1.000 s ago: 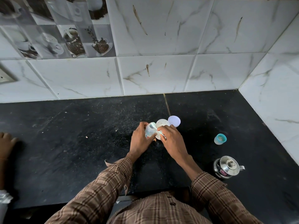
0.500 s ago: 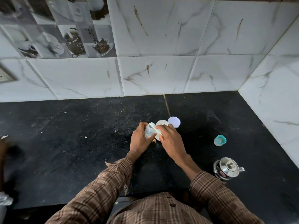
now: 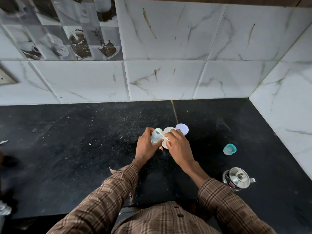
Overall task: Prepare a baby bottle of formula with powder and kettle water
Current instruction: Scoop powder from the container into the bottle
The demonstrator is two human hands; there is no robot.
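A clear baby bottle (image 3: 156, 136) stands open on the black counter (image 3: 84, 149), and my left hand (image 3: 146, 146) grips its side. My right hand (image 3: 178, 146) pinches a white scoop (image 3: 163, 135) whose bowl rests over the bottle's mouth. Behind my right hand sits the open powder tub (image 3: 167, 131), mostly hidden, with its white lid (image 3: 182, 129) lying flat beside it. A steel kettle (image 3: 238, 179) with its lid on stands at the right front. The bottle's teal cap (image 3: 229, 149) stands apart to the right.
Marble wall tiles (image 3: 168, 78) close off the back, and a side wall (image 3: 287, 115) closes the right. Crumbs and powder specks dot the counter. Another person's hand is blurred at the far left edge (image 3: 3, 159).
My right hand has brought the scoop from the tub across to the bottle's mouth. The other person's hand at the left has drawn back toward the edge.
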